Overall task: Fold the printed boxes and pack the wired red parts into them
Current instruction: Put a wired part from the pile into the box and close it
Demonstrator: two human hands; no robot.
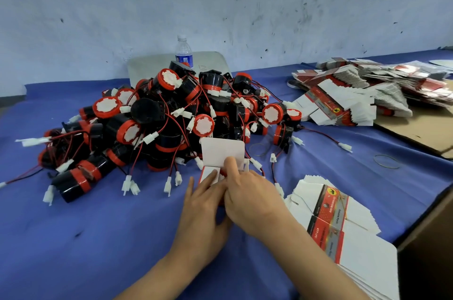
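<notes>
White card with red print makes up the small printed box (208, 174) at the middle of the blue cloth-covered table (98, 238), just on the near side of the heap of wired red-and-black round parts (157, 116). The box lies between the two hands, and they hide most of its body. Its open end faces away from the person towards the heap. Its long axis seems to run the same way, near to far. The rounded white lid flap (221, 151) stands up from the far end, blank side to the camera. The left hand (203, 206) lies along the box's left side, its fingers fairly straight, one resting on the top edge and one splayed onto the cloth. The right hand (250, 198) covers the near right part, forefinger stretched out and pressing at the fold of the flap. Its other fingers curl down over the box. A sliver of red (222, 172) shows in the opening between the fingertips; whether it is a part I cannot tell. A fanned stack of flat printed box blanks (343, 226) lies just right of the right wrist. A larger spread of blanks (362, 93) sits well apart at the far right, partly on brown corrugated cardboard (416, 135). A clear plastic water bottle (183, 51) stands upright behind the heap.
</notes>
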